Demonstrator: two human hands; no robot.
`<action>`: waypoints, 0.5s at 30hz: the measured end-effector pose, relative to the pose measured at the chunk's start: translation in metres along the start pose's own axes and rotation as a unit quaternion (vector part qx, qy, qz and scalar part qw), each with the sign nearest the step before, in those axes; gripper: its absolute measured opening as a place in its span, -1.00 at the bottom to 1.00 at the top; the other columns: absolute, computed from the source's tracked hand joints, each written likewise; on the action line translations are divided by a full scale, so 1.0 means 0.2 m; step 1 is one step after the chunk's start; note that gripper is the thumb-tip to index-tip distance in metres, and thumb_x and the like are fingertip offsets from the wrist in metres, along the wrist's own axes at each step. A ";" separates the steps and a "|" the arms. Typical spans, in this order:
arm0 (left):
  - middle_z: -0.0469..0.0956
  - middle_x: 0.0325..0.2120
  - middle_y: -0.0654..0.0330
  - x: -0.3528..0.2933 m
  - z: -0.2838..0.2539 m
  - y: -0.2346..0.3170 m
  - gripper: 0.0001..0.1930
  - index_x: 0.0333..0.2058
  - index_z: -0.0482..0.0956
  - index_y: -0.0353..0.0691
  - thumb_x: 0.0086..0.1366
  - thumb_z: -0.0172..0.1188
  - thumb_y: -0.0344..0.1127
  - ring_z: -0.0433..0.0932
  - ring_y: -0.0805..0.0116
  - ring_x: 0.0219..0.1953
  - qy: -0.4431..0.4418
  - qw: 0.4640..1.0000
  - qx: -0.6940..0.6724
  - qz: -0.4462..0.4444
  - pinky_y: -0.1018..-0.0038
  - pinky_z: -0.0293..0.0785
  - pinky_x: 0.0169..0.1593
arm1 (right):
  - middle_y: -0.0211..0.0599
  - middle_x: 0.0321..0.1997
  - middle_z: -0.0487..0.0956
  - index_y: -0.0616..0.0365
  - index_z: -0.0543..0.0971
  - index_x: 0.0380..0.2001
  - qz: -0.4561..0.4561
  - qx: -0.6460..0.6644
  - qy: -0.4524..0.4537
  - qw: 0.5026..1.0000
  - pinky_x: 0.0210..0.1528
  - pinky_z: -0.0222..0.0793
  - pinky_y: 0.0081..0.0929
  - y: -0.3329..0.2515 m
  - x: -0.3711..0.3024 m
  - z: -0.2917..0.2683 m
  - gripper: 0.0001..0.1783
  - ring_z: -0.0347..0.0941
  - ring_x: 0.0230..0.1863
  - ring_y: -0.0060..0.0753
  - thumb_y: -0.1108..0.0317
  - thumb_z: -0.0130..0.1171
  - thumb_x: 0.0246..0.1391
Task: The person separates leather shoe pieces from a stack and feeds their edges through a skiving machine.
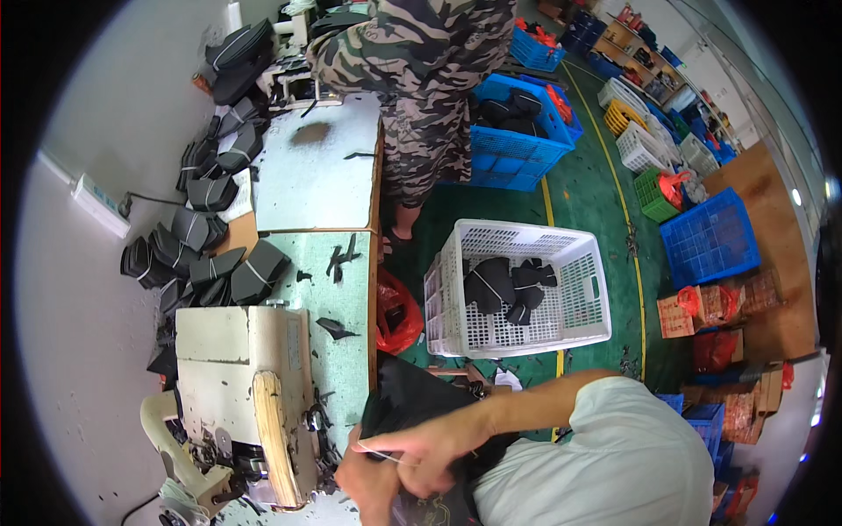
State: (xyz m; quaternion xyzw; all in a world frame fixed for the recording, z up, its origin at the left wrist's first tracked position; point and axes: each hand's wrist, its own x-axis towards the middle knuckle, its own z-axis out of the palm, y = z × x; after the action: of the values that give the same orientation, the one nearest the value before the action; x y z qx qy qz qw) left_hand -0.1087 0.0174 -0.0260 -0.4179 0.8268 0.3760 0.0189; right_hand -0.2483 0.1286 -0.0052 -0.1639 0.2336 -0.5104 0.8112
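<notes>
My hands meet above the dark cloth (408, 399) over my lap, beside the right edge of the work table. A thin white band (382, 454) runs taut between them. My right hand (438, 447), slightly blurred, reaches in from the right with its fingers curled on the band. My left hand (367, 484) is closed below it at the band's other end. Whatever else lies between the palms is hidden. To the left of my hands stands a cream sewing-type machine (232, 351) with black scraps around it.
Banded bundles of black pieces (259, 270) line the wall side of the table (338, 298). A white crate (445, 324) with black bundles stands on the green floor, next to a red bag (399, 320). A person in camouflage clothing (430, 96) stands ahead, near a blue crate (517, 162).
</notes>
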 end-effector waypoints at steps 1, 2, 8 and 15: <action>0.61 -0.34 -0.12 0.02 0.02 0.03 -0.21 -0.01 0.48 -0.34 -0.19 0.44 0.04 0.59 -0.06 -0.20 -0.034 0.999 0.023 0.001 0.25 0.49 -0.13 | -0.28 -0.53 0.43 0.00 -0.10 0.39 -0.018 -0.221 0.075 0.972 -0.50 0.27 -0.47 0.04 -0.01 0.02 -0.07 0.35 -0.55 -0.39 0.20 0.21 0.11; 0.60 -0.30 -0.14 0.07 0.06 0.02 -0.17 0.02 0.45 -0.35 -0.20 0.44 0.06 0.57 -0.11 -0.17 -0.070 0.996 0.048 0.002 0.21 0.49 -0.12 | -0.25 -0.47 0.46 0.01 0.03 0.37 -0.039 -0.429 0.143 0.891 -0.44 0.30 -0.41 0.05 -0.01 0.03 -0.13 0.38 -0.49 -0.33 0.17 0.24 0.08; 0.37 0.04 -0.27 0.25 0.39 0.32 -0.12 0.23 0.08 -0.31 0.01 0.35 -0.15 0.44 -0.15 0.07 -0.206 0.953 -0.164 0.150 0.13 0.38 0.08 | -0.07 0.37 0.05 0.07 0.09 0.32 -0.217 -0.230 0.524 0.791 0.36 -0.03 -0.24 0.04 -0.28 -0.34 0.06 0.01 0.37 -0.09 0.24 0.46 -0.22; 0.33 0.13 -0.02 0.22 0.45 0.27 -0.29 0.25 0.18 -0.23 0.17 0.26 -0.22 0.46 0.09 0.07 -0.258 0.870 -0.262 0.328 0.34 0.41 0.09 | 0.25 0.22 0.25 0.08 0.04 0.33 0.079 -0.577 0.715 0.387 0.28 0.15 -0.21 0.09 -0.79 -0.79 0.09 0.22 0.24 0.16 0.13 0.43 -0.23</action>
State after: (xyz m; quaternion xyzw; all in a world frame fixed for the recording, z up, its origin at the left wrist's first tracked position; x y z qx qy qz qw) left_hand -0.2012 0.0639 -0.0732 -0.0002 0.7531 0.6579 -0.0026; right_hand -0.3795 0.2751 -0.1129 -0.1482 0.9778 -0.1160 0.0921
